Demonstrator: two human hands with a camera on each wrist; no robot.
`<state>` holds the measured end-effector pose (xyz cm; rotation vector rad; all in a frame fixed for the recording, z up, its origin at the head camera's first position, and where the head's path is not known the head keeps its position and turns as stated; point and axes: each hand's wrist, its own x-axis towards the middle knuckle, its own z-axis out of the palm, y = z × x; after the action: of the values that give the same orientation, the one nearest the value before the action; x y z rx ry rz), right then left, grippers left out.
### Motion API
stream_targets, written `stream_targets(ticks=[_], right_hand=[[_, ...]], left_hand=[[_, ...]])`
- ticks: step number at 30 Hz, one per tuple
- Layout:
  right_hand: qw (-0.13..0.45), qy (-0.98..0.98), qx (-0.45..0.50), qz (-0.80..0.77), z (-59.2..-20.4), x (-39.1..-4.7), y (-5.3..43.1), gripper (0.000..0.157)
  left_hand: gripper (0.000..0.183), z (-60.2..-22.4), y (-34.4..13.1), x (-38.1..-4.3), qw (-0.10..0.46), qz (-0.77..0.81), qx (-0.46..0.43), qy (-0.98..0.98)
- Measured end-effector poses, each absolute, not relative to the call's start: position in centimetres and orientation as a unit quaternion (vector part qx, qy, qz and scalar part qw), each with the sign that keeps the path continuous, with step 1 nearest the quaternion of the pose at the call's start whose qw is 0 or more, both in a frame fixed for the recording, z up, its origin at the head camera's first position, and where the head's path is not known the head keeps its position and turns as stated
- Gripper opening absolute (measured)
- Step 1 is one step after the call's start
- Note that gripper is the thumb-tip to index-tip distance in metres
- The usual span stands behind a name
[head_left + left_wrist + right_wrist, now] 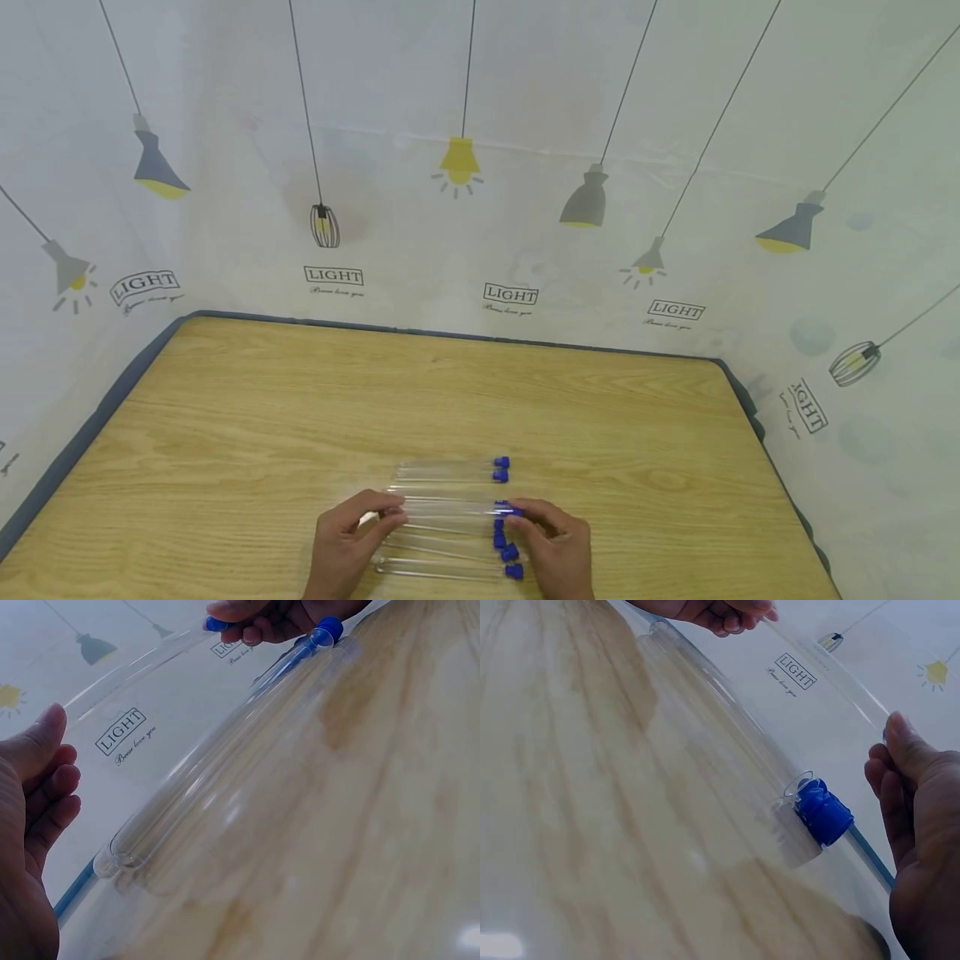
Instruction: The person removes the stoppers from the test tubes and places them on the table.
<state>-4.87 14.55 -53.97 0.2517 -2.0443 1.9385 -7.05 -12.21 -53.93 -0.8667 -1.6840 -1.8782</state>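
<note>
A clear test tube [453, 508] with a blue stopper is held level above the table, between both hands. My left hand [347, 537] pinches its bottom end between thumb and forefinger. At the other end, my right hand [557, 540] pinches the blue stopper, which its fingers mostly hide in the right wrist view. Several more stoppered test tubes lie side by side on the table beneath and around the held one, their blue stoppers [513, 572] toward the right. Two tubes [446, 471] lie a little apart at the far side of the row.
The wood-grain table [420, 392] has a dark edge along its back and sides. Behind and beside it hangs a pale sheet [405, 208] printed with lamps and the word LIGHT.
</note>
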Motion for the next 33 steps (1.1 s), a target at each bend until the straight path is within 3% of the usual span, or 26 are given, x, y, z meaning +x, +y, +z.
stream_targets(ticks=[5,14,19,33], right_hand=[[0.102,-0.706,0.098,0.694,-54.1,-4.8,15.0,0.016],[0.057,-0.709,0.124,0.692,-54.2,-4.7,15.7,0.015],[0.044,-0.713,0.145,0.684,-54.2,-4.7,15.9,0.015],[0.015,-0.710,0.147,0.688,-54.2,-4.8,16.2,0.014]], left_hand=[[0.040,-52.8,-12.1,-6.8,0.238,-0.694,-0.316,-0.602],[0.034,-52.4,-12.1,-6.5,0.220,-0.700,-0.303,-0.608],[0.039,-53.3,-12.3,-6.7,0.215,-0.697,-0.298,-0.616],[0.030,-54.5,-12.7,-6.8,0.183,-0.684,-0.267,-0.654]])
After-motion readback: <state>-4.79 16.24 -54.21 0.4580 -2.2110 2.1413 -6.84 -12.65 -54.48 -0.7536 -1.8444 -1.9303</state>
